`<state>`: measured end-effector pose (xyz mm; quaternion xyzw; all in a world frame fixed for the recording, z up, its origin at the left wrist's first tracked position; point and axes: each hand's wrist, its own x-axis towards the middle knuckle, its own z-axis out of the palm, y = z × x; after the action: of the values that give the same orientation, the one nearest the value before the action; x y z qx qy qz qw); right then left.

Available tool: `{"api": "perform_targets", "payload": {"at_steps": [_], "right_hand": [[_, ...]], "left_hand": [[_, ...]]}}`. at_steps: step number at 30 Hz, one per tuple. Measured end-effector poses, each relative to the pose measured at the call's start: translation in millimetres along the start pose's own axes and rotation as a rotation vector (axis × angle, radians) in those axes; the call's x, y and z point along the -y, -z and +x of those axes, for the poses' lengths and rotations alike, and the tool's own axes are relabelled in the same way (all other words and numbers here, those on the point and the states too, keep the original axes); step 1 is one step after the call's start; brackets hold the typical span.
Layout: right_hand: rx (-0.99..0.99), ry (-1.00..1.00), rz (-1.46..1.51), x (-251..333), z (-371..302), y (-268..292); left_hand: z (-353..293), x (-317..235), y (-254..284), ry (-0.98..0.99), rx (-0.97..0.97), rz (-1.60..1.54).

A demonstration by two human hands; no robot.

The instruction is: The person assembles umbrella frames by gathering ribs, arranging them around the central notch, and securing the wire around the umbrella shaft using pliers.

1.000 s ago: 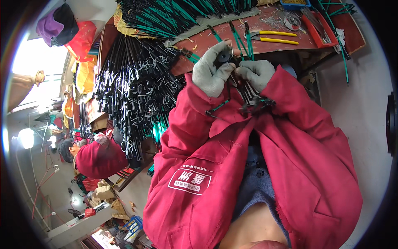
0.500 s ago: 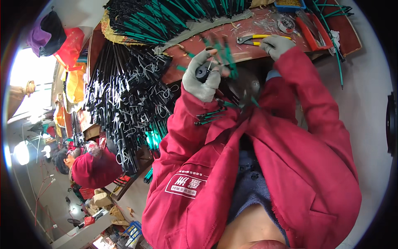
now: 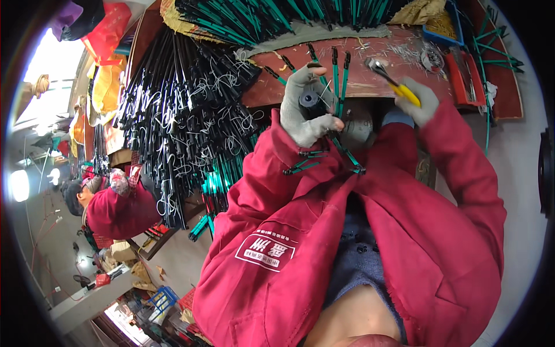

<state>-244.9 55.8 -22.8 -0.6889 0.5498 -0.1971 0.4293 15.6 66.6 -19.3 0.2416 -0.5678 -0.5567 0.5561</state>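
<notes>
My left hand (image 3: 305, 107), in a grey knit glove, grips a small black round part (image 3: 310, 100) with thin black and teal rods (image 3: 346, 155) fanning out below it toward my red jacket. A thin wire sticks up from that part. My right hand (image 3: 417, 99), also gloved, holds yellow-handled pliers (image 3: 391, 78) whose metal jaws point up-left over the reddish-brown workbench (image 3: 370, 78). The two hands are apart, the right one farther out over the bench.
Large bundles of black and teal rods with white wire ties (image 3: 185, 115) hang at the left and lie across the bench's far side (image 3: 277, 17). A red tray (image 3: 465, 72) and blue tray (image 3: 442, 26) sit at right. Another person in red (image 3: 113, 202) works lower left.
My hands, joined near my chest one second ago, have separated. The right hand reached out to the bench and now holds the yellow-handled pliers; the left hand still grips the rod assembly.
</notes>
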Motion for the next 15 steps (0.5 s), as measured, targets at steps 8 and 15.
{"api": "perform_targets", "payload": {"at_steps": [8,15], "right_hand": [[-0.052,0.233,0.623,67,-6,-55],[-0.131,0.534,0.398,79,6,-87]], "left_hand": [[-7,5,3,0.059,-0.018,-0.027],[-6,-3,11,0.216,-0.028,0.024]]}}
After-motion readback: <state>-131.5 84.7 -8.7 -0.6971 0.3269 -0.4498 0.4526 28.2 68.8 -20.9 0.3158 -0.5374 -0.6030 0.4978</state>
